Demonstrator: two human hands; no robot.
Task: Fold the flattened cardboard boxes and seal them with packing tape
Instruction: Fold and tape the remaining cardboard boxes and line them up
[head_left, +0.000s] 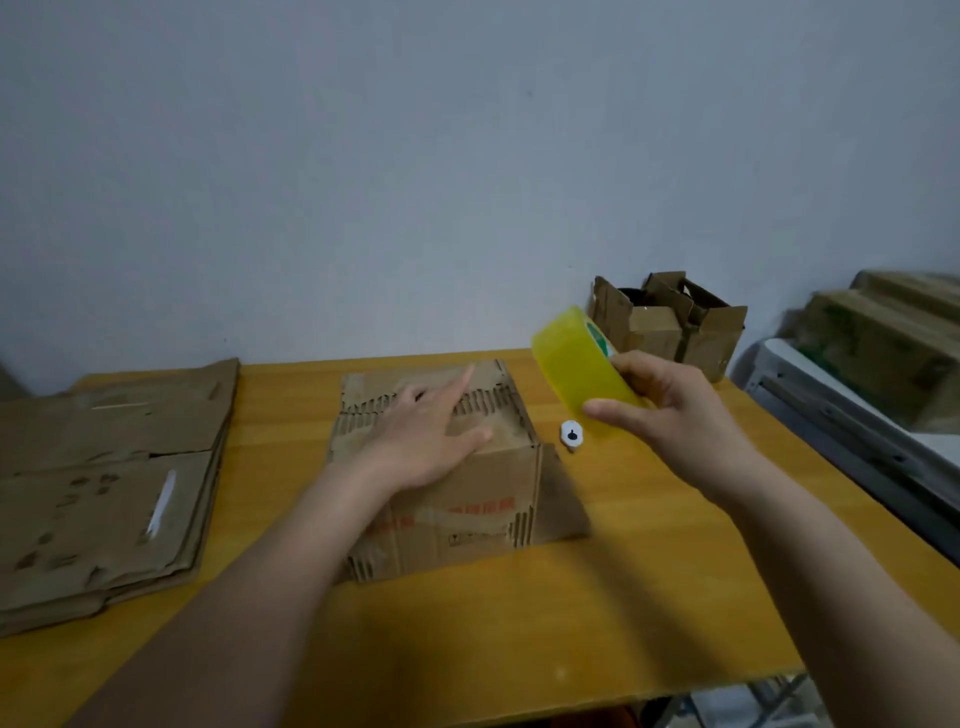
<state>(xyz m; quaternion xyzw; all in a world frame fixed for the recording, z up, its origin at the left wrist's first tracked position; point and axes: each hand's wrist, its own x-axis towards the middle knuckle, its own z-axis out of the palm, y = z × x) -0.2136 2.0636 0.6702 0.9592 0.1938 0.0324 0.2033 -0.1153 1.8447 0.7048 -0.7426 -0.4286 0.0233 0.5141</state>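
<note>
A brown cardboard box (467, 499) stands folded in the middle of the yellow table (519, 623), its top flaps closed and one flap lying flat to its right. My left hand (431, 436) presses flat on the box top with straight fingers. My right hand (670, 410) grips a yellow roll of packing tape (576, 358), raised above the table to the right of the box. A stack of flattened cardboard boxes (109, 483) lies at the table's left.
A small white object with a black mark (571, 434) lies on the table between the box and my right hand. A torn open cardboard box (670, 322) stands at the back right against the wall. More cardboard (883, 338) rests on a white unit beyond the table's right edge.
</note>
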